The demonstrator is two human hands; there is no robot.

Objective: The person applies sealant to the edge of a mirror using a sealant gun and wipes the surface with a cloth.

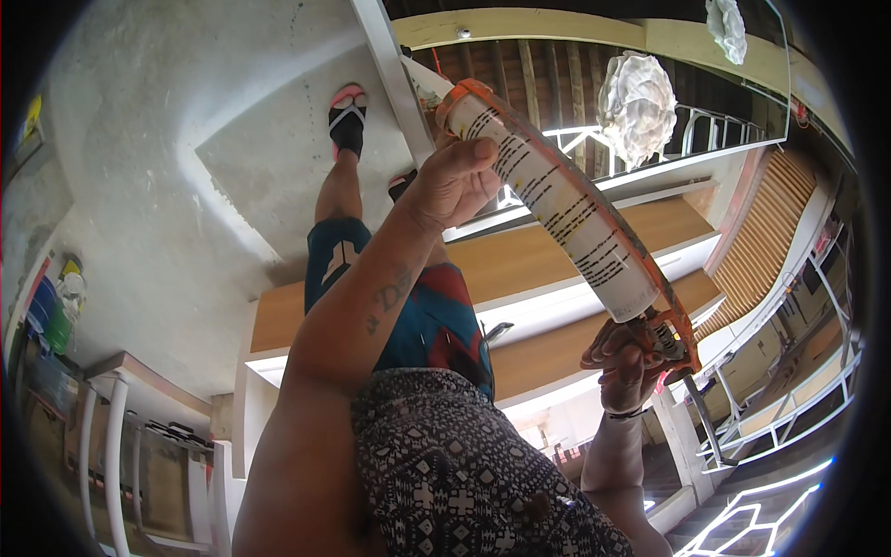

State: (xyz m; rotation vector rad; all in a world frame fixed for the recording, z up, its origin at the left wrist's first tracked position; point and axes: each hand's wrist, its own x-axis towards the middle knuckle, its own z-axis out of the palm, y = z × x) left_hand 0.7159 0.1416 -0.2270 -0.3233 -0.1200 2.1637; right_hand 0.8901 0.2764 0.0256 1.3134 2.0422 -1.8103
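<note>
An orange caulking gun (670,316) lies slantwise across the view, loaded with a white cartridge (571,218) that carries dark print. Its front end points up and left, where a pale nozzle (425,78) meets the region of a white frame edge (394,79); whether they touch I cannot tell. My left hand (457,181) grips the cartridge near its front, thumb on top. At the rear, my right hand (622,364) has its fingers curled round the gun's handle and trigger area, partly hidden. A bent metal plunger rod (710,422) sticks out behind it.
A white-framed glassy panel (557,121) shows roof beams and a ruffled white shape (639,110). Close to my legs stands a white and wood-coloured cabinet (520,357). Grey floor (139,167) spreads left, with a white-legged table (116,446) at lower left.
</note>
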